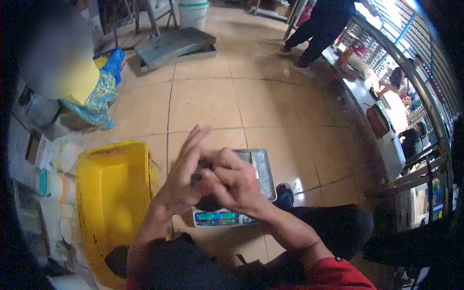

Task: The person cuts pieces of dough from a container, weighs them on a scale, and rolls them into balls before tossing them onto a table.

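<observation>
My left hand is raised in front of me, its fingers stretched out and pointing up. Pressed close against its palm is my right hand, with curled fingers. A small dark spot shows between the two hands, too blurred to name. Below them, on the floor, sits a weighing scale with lit green and red digits. A shallow metal tray lies on or behind the scale, partly covered by my hands. Something dark under my hands is mostly hidden.
A yellow tub stands at my left, beside several plastic containers. Farther off are a metal lid-like slab and a white bucket. One person stands ahead; another person is at left. A long bench runs along the right.
</observation>
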`<state>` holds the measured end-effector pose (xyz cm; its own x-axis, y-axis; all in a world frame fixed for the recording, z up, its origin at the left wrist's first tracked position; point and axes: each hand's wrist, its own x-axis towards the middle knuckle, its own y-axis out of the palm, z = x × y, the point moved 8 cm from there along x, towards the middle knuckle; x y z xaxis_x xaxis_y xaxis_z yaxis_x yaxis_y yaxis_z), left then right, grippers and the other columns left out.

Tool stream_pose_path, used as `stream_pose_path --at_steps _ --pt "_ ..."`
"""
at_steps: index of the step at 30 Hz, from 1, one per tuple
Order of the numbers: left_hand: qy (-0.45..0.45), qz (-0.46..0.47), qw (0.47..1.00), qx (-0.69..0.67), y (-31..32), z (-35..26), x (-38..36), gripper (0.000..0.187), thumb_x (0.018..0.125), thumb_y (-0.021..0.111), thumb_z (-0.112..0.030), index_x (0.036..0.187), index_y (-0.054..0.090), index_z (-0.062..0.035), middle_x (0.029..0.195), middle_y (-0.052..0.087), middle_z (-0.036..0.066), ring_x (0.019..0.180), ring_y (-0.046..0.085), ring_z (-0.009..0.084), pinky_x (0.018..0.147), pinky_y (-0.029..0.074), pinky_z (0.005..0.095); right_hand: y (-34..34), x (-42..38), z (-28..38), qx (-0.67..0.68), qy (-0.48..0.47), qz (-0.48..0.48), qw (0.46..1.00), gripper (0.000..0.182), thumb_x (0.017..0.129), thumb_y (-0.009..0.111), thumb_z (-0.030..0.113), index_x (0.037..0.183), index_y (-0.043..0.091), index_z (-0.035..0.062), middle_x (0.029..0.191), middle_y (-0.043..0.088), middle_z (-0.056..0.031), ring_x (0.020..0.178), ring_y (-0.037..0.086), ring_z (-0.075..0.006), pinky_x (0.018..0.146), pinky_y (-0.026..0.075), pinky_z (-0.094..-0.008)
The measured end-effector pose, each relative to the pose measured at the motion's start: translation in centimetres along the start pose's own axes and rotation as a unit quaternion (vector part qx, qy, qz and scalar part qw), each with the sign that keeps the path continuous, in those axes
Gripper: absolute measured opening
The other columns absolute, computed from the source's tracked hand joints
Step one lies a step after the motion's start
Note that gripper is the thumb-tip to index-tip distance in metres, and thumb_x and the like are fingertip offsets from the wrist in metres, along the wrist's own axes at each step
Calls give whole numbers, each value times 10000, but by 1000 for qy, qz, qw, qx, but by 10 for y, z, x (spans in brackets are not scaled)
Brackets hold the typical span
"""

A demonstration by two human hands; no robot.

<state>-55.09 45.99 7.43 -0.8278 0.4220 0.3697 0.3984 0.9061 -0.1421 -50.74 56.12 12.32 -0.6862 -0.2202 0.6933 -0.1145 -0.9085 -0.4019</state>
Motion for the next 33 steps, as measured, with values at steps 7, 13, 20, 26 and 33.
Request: stream_pose_path --at_steps 7,13,20,26,33 --pt "-134 190 971 -62 46 -15 -9 729 627 819 -383 1152 509 17 1186 536 163 1093 516 245 918 416 328 7 20 3 -238 16 -13 971 252 880 513 238 813 534 -5 835 498 -179 851 475 -311 788 383 -412" --pt "-221 107 938 244 39 75 -16 496 700 691 -552 812 688 -69 965 636 75 933 586 227 756 440 368 -15 33 -64 -84 138 22 987 314 925 455 279 900 550 -19 950 518 -215 957 455 -349 849 370 -411" --pt "-15 152 940 304 49 76 -85 442 852 524 -479 935 643 -62 1012 621 88 1019 547 212 996 249 488 -1 -3 -109 -100 232 23 967 275 905 496 246 906 569 -18 877 552 -220 829 541 -379 736 432 -423" --pt "-214 -189 958 0 -9 209 -99 400 928 440 -382 1061 584 -33 1011 629 82 991 561 230 895 402 328 134 -155 -207 -391 165 151 893 355 869 466 323 1120 528 80 1192 496 -181 1116 453 -355 953 345 -448" --pt "-434 -194 785 -398 55 312 -143 574 859 463 -530 1297 430 -161 1302 446 56 1225 380 207 968 348 455 113 -145 -270 -147 387 187 891 504 840 457 460 964 628 3 966 608 -257 920 581 -392 864 432 -444"
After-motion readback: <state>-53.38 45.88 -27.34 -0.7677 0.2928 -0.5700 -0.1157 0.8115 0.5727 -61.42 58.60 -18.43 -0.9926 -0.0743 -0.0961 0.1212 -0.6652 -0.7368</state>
